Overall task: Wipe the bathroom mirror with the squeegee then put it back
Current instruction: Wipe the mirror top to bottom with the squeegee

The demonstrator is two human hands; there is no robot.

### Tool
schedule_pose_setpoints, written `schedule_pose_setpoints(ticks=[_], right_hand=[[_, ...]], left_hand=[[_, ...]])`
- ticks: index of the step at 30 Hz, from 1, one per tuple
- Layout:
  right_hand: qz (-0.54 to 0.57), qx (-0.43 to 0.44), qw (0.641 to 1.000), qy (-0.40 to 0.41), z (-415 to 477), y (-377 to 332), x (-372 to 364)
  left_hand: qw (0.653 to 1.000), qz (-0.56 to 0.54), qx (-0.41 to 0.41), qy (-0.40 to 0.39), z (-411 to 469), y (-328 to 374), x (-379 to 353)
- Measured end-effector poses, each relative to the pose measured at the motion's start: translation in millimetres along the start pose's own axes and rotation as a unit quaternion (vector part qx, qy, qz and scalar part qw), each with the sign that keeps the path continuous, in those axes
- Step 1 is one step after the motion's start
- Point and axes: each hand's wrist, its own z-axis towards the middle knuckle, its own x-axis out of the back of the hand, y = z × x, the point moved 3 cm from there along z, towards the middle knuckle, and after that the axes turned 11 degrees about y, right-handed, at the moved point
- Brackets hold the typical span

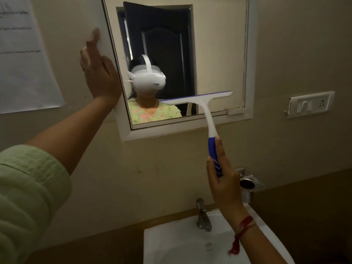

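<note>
The white-framed mirror (219,54) hangs on the beige wall ahead. A squeegee (204,107) with a white head and a blue handle lies with its blade across the mirror's lower part. My right hand (222,180) grips the blue handle from below, fingers wrapped round it, above the sink. My left hand (99,69) is raised with straight fingers at the mirror's left frame edge, its fingertips on or near the frame.
A white sink (171,244) with a metal tap (202,214) sits below the mirror. A metal holder (247,184) is fixed to the wall at the right, and a switch plate (310,103) is further right. A paper sheet (24,54) hangs on the left wall.
</note>
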Motion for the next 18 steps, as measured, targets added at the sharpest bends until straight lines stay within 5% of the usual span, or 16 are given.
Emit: schedule_pose_setpoints(ticks=[18], right_hand=[[-0.009, -0.037, 0.999, -0.016, -18.8, -6.3, 13.3]], left_hand=[[1.0, 0.024, 0.0, 0.018, 3.1, 0.8, 1.2]])
